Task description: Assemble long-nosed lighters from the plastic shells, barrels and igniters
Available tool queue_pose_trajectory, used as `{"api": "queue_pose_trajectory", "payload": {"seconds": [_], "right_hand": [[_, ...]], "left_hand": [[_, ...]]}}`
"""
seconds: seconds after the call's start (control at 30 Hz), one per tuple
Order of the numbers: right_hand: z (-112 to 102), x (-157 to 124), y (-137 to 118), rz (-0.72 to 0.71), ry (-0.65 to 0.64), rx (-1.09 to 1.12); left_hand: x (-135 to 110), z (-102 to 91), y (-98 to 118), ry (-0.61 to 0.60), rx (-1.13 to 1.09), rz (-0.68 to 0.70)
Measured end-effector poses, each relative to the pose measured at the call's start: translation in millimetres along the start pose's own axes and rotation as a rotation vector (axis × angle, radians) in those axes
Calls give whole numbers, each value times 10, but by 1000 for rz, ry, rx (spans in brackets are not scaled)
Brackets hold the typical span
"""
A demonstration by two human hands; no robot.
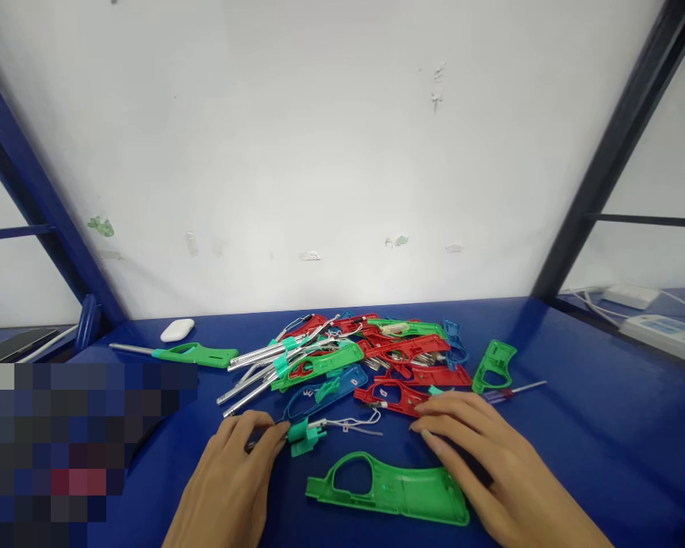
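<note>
Left hand pinching a teal-ended piece [305, 438], right hand spread above the blue table [576, 380].

The left hand [231, 472] has thumb and fingers closed on the piece, its white wires [354, 421] trailing rightward; most of what lies inside that grip is hidden. The right hand [485, 464] is loosely open, its fingertips near a red shell [393, 396], though whether they touch it cannot be told. A green half-shell [425, 493] lies between the hands, nearest the viewer, below a heap of coloured shells and metal tubes [256, 394].
</note>
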State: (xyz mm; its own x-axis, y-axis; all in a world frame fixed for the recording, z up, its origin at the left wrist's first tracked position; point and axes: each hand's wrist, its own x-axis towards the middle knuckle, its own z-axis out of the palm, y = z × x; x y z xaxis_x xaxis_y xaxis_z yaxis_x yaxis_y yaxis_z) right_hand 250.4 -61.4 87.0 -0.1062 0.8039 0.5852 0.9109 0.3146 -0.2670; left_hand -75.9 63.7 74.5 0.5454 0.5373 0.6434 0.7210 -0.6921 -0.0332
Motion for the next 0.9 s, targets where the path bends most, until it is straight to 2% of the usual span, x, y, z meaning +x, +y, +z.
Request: {"api": "queue_pose_trajectory", "payload": {"seconds": [0.33,0.53,0.7,0.9], "right_hand": [[-43,66,-44,-55,26,23],[-137,144,-169,-124,-160,99],[-151,175,-198,-132,-213,110],[-152,138,-195,-74,-282,133]], "left_hand": [[75,-71,151,117,-48,47],[52,-4,109,101,-61,67],[-12,66,42,88,6,73],[101,-62,157,159,38,31]]}}
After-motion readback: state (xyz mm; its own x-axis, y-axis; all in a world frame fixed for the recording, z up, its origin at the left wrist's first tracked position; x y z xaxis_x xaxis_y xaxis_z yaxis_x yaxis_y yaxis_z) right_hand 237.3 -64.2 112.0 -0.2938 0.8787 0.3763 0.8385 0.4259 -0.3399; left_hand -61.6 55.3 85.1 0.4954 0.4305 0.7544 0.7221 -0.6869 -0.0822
